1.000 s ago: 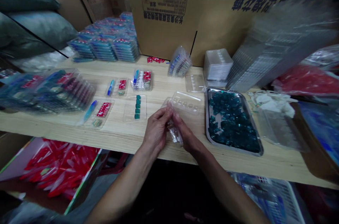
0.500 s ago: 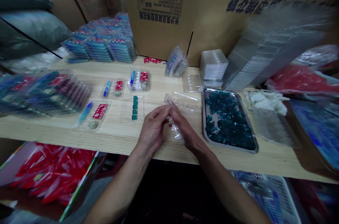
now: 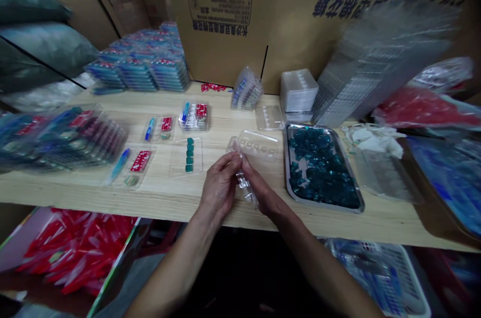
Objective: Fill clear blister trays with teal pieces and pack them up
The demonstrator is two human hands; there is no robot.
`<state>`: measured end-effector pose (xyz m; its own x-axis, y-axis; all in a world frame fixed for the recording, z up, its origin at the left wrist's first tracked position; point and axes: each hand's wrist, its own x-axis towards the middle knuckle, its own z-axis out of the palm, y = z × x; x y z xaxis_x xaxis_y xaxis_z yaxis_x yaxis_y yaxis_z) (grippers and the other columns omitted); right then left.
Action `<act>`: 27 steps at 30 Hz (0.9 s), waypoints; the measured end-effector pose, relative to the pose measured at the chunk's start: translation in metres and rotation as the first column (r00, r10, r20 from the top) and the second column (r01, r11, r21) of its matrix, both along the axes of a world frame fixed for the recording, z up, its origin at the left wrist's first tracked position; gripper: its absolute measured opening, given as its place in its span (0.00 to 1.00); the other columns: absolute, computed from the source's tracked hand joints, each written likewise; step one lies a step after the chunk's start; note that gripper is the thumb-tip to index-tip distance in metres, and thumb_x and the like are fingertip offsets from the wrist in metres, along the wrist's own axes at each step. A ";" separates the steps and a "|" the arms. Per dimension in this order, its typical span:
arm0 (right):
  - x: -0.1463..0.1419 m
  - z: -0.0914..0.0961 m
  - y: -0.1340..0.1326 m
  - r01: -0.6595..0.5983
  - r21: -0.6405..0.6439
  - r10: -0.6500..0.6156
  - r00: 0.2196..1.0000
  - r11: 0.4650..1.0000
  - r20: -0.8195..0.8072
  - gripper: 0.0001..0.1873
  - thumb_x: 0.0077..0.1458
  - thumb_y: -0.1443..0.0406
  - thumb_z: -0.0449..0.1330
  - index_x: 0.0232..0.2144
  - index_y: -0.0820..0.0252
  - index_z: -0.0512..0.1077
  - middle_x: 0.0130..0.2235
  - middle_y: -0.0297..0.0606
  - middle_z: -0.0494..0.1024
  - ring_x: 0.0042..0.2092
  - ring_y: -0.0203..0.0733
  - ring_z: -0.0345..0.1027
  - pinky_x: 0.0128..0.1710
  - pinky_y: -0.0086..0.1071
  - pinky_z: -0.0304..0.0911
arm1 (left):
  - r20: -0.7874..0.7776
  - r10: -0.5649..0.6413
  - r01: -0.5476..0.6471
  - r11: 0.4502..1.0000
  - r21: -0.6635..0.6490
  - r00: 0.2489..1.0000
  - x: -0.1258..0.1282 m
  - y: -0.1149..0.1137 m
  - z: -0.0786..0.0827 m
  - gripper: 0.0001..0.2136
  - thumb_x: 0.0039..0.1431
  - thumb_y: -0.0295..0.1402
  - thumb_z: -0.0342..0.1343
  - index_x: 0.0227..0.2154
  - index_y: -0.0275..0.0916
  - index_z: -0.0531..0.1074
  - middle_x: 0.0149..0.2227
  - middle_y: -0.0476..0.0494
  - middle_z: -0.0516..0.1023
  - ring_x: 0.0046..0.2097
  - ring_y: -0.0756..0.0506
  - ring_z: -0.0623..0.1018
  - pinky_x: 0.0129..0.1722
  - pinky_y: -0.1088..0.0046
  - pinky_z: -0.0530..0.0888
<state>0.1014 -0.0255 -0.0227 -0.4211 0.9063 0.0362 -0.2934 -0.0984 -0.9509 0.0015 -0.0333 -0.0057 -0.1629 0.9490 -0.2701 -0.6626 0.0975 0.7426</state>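
Note:
My left hand [image 3: 219,185] and my right hand [image 3: 261,189] meet above the front of the wooden table [image 3: 161,198]. Both pinch a stack of clear plastic blister trays [image 3: 243,179] held on edge between them. Just beyond the hands lies an empty clear blister tray [image 3: 260,143]. To the left of it a clear tray holding a column of teal blocks [image 3: 189,154] lies flat. A metal tray [image 3: 287,168] full of loose teal blocks [image 3: 319,168] sits right of my right hand.
Filled blister packs with a blue pen and red card [image 3: 130,165] lie left, and stacks of them [image 3: 139,65] stand at the back. Clear tray stacks [image 3: 300,90] and cardboard boxes [image 3: 233,12] line the rear. A box of red packets [image 3: 71,248] sits below left.
My fingertips closed back together on the clear trays after parting slightly half a second ago. The view shifted a little; the hands stay in the same spot.

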 end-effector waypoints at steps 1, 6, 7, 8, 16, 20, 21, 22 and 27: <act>0.001 0.001 0.000 -0.004 0.006 0.004 1.000 1.000 0.004 0.39 0.60 0.42 0.53 0.68 0.48 0.56 0.68 0.33 0.60 0.72 0.42 0.38 0.72 0.44 0.31 | -0.004 -0.005 0.005 1.000 0.001 1.000 0.000 0.000 0.000 0.16 0.36 0.36 0.75 0.29 0.38 0.80 0.30 0.50 0.79 0.32 0.52 0.75 0.37 0.75 0.70; 0.003 0.004 0.003 -0.022 0.048 0.022 1.000 0.999 0.014 0.38 0.61 0.43 0.52 0.68 0.50 0.57 0.69 0.35 0.59 0.72 0.43 0.40 0.72 0.44 0.33 | -0.021 -0.029 0.029 0.999 0.016 0.999 0.000 0.004 0.001 0.15 0.37 0.35 0.74 0.29 0.38 0.79 0.30 0.50 0.79 0.32 0.52 0.75 0.36 0.75 0.70; 0.004 0.004 0.004 -0.024 0.049 0.024 1.000 0.999 0.015 0.37 0.61 0.43 0.53 0.67 0.50 0.58 0.69 0.35 0.57 0.72 0.43 0.41 0.72 0.44 0.34 | -0.029 -0.037 0.037 0.999 0.016 0.999 0.000 0.004 0.002 0.15 0.37 0.35 0.74 0.30 0.38 0.79 0.30 0.50 0.79 0.32 0.52 0.74 0.36 0.75 0.69; 0.004 0.004 0.004 -0.023 0.042 0.022 1.000 0.999 0.018 0.37 0.62 0.43 0.52 0.67 0.50 0.59 0.69 0.35 0.57 0.71 0.44 0.42 0.72 0.44 0.37 | -0.043 -0.043 0.043 0.999 0.015 0.998 0.000 0.005 0.002 0.14 0.38 0.35 0.74 0.30 0.37 0.80 0.30 0.49 0.79 0.32 0.52 0.74 0.36 0.75 0.69; 0.001 0.004 0.000 0.028 -0.113 -0.032 0.999 0.993 -0.030 0.36 0.59 0.48 0.57 0.67 0.42 0.56 0.65 0.32 0.65 0.64 0.48 0.59 0.56 0.43 0.64 | -0.282 -0.045 0.066 0.996 0.064 0.958 -0.004 0.003 0.006 0.05 0.47 0.32 0.66 0.26 0.36 0.78 0.31 0.49 0.74 0.32 0.52 0.71 0.33 0.77 0.67; -0.001 0.007 0.000 0.015 -0.313 -0.089 0.970 0.950 -0.224 0.39 0.56 0.50 0.55 0.68 0.45 0.54 0.57 0.36 0.73 0.51 0.47 0.70 0.45 0.39 0.70 | -0.174 -0.188 0.191 0.982 0.003 0.967 -0.008 0.002 0.011 0.09 0.46 0.35 0.68 0.30 0.37 0.78 0.30 0.50 0.74 0.31 0.51 0.71 0.29 0.76 0.66; -0.001 0.007 0.000 0.022 -0.324 -0.102 0.968 0.946 -0.231 0.39 0.56 0.50 0.54 0.68 0.46 0.54 0.57 0.36 0.74 0.50 0.47 0.71 0.45 0.39 0.70 | -0.146 -0.208 0.212 0.977 0.008 0.967 -0.008 0.002 0.011 0.11 0.45 0.35 0.69 0.31 0.36 0.78 0.30 0.49 0.75 0.31 0.51 0.71 0.30 0.76 0.66; 0.000 0.007 0.000 0.040 -0.308 -0.111 0.970 0.951 -0.218 0.38 0.57 0.49 0.54 0.68 0.47 0.55 0.57 0.36 0.74 0.51 0.47 0.71 0.46 0.40 0.69 | -0.125 -0.215 0.219 0.975 0.020 0.969 -0.008 0.002 0.012 0.12 0.45 0.36 0.70 0.32 0.36 0.79 0.31 0.48 0.76 0.31 0.51 0.72 0.31 0.76 0.67; 0.003 -0.003 0.000 0.091 -0.098 -0.099 0.992 0.991 -0.082 0.31 0.60 0.47 0.55 0.64 0.43 0.63 0.63 0.27 0.68 0.65 0.46 0.57 0.63 0.40 0.56 | -0.074 -0.115 0.119 0.991 0.053 0.991 -0.006 0.003 0.006 0.15 0.43 0.37 0.73 0.33 0.36 0.80 0.32 0.46 0.80 0.33 0.51 0.74 0.34 0.76 0.69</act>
